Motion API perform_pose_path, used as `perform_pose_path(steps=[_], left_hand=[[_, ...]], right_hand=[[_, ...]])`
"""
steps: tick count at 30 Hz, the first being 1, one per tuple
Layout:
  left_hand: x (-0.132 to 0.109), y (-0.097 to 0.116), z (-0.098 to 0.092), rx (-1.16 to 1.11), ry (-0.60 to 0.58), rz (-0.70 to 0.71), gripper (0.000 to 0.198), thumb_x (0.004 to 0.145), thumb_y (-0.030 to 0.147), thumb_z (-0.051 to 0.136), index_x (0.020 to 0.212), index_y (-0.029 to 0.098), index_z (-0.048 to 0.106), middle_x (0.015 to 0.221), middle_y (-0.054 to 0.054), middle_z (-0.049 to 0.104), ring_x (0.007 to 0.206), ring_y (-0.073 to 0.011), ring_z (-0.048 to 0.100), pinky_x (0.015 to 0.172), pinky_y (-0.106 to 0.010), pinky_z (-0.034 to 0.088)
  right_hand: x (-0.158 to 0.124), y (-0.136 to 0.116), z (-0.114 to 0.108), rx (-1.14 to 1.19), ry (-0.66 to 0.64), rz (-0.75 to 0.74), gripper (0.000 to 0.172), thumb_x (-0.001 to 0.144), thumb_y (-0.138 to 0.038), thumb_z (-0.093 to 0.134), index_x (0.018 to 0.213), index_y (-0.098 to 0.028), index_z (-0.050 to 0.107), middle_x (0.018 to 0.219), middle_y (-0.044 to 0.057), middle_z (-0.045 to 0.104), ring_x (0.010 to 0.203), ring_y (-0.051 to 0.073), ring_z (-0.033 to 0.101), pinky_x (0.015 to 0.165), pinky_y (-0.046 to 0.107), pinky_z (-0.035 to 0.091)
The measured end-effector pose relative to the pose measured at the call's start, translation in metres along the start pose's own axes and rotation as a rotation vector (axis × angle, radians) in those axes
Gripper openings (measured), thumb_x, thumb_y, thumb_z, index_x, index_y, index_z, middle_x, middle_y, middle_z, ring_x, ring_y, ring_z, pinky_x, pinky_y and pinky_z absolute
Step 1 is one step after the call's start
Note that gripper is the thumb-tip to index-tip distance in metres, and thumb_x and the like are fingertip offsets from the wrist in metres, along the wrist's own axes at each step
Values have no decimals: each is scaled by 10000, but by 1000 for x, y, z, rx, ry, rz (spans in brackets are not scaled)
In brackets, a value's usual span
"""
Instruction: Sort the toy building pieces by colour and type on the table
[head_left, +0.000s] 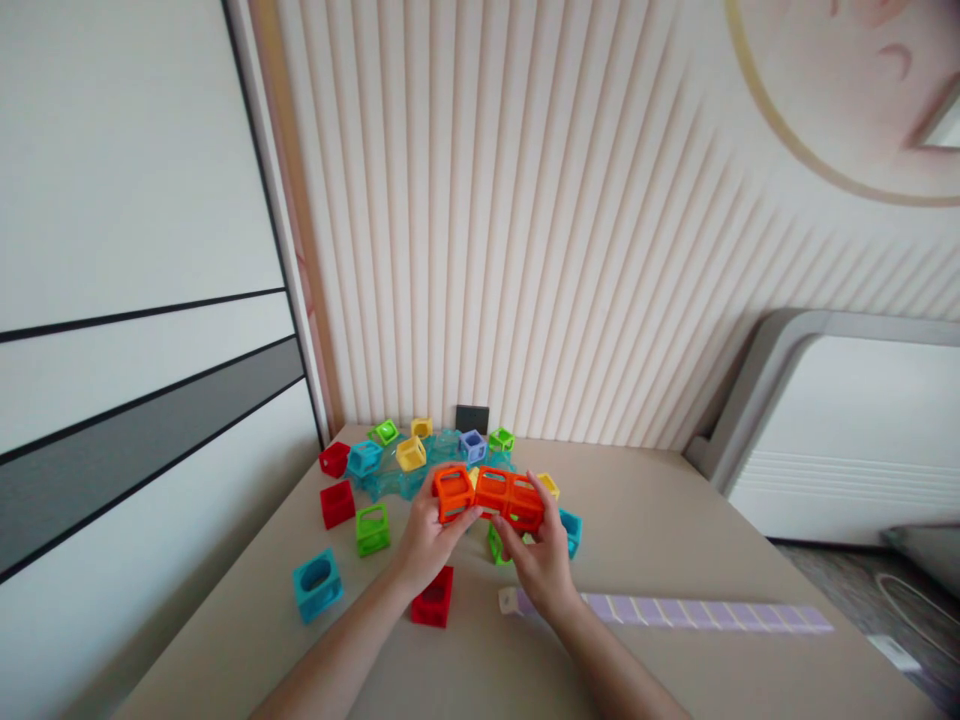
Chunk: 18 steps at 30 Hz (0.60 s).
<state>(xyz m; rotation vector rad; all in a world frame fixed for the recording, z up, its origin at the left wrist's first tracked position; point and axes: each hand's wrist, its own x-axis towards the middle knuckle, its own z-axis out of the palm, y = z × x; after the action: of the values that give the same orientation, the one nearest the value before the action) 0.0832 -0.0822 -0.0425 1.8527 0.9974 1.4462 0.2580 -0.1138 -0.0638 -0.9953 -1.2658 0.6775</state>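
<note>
An orange open-frame cube (453, 493) is held by my left hand (431, 535), fingers wrapped around its left side. My right hand (544, 555) grips a pair of joined orange cubes (510, 496), with the thumb below and fingers over the right end. The single cube and the pair are close together at the middle; whether they touch is unclear. Behind and below my hands, a green cube (498, 545), a yellow cube (549, 486) and a blue cube (571, 532) are partly hidden. A red cube (433, 598) lies between my forearms.
Several coloured cubes, including a blue one (317, 585), a green one (373, 530) and a red one (337, 504), lie left on the table (645, 500). Translucent teal pieces (394, 484) lie behind. A purple segmented strip (705, 613) stretches right. A black block (472, 419) stands by the wall.
</note>
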Motion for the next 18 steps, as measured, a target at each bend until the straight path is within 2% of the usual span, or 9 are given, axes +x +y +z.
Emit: perform_pose_path(steps=[4,6,10,14,15,16,18], left_hand=[[0,-6,1,75,50,60,228,881,382,670,1038,222,711,1201,-82,650,1147,-245,625,1047,-412,483],[0,-4,0,90,78,76,210,876,380,670,1004,219,715,1211,-84,638,1126,-242,635,1030,-405,497],[3,1,-6,128,159,89,196,864,388,680,937,213,732,1188,-91,627,1103,-252,636,1026,-417,495],[10,-1,-11,72,360,0,254,857,430,680,944,193,712,1057,-75,640,988,-238,656,944,-401,529],[11,-3,-11,55,412,-28,274,852,443,682,949,188,705,1033,-72,639,966,-235,657,923,-395,534],[12,-5,-12,44,455,-49,292,846,455,687,953,183,702,1021,-70,638,955,-235,657,908,-391,537],[13,-9,-12,33,501,-74,316,836,469,692,956,177,700,1029,-75,634,958,-240,654,898,-389,535]], right_hand=[[-1,12,1,-67,7,4,682,850,-433,713,1451,-270,437,1055,91,715,488,149,611,365,270,525],[-2,17,-1,-141,1,-54,588,868,-429,686,1402,-276,495,1017,80,734,478,165,623,384,291,537],[7,21,-13,-393,43,-249,398,931,-374,601,1315,-274,573,1006,80,756,692,218,722,633,332,601],[42,10,-38,-571,91,-251,398,1013,-329,404,1378,-209,509,1059,114,739,728,190,715,724,331,577],[55,7,-44,-635,91,-229,413,1019,-320,370,1392,-197,498,1125,133,720,809,205,721,761,342,568],[69,4,-50,-712,58,-202,426,1019,-313,355,1405,-192,490,1178,145,702,893,224,718,791,352,557],[97,0,-59,-926,-92,-100,463,1014,-308,373,1460,-207,443,1164,134,715,955,256,708,797,366,538]])
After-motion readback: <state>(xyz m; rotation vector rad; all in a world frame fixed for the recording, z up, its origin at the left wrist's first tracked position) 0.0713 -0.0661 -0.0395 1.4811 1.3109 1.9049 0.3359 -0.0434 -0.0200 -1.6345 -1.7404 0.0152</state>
